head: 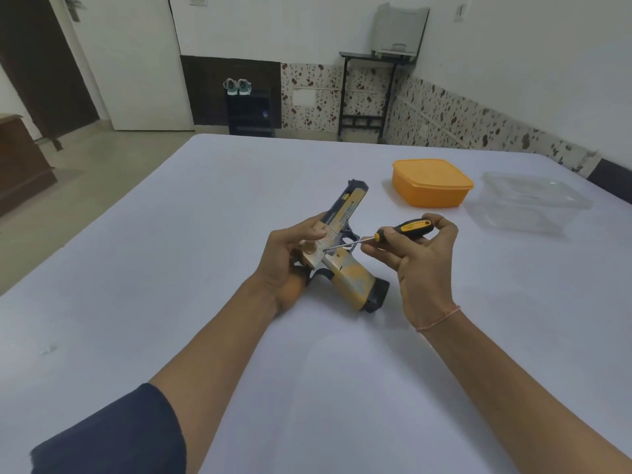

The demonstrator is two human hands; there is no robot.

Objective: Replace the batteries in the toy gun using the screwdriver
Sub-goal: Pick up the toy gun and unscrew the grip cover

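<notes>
Head view: lidded orange box beside clear tub, beyond toy gun.

Yellow toy gun held; screwdriver tip against its side.

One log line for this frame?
left hand: grips gun | right hand: grips screwdriver, tip at gun | orange box, clear tub: beyond

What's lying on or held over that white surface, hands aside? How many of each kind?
toy gun: 1
screwdriver: 1
boxes: 2, the orange box and the clear box
Total: 4
</notes>
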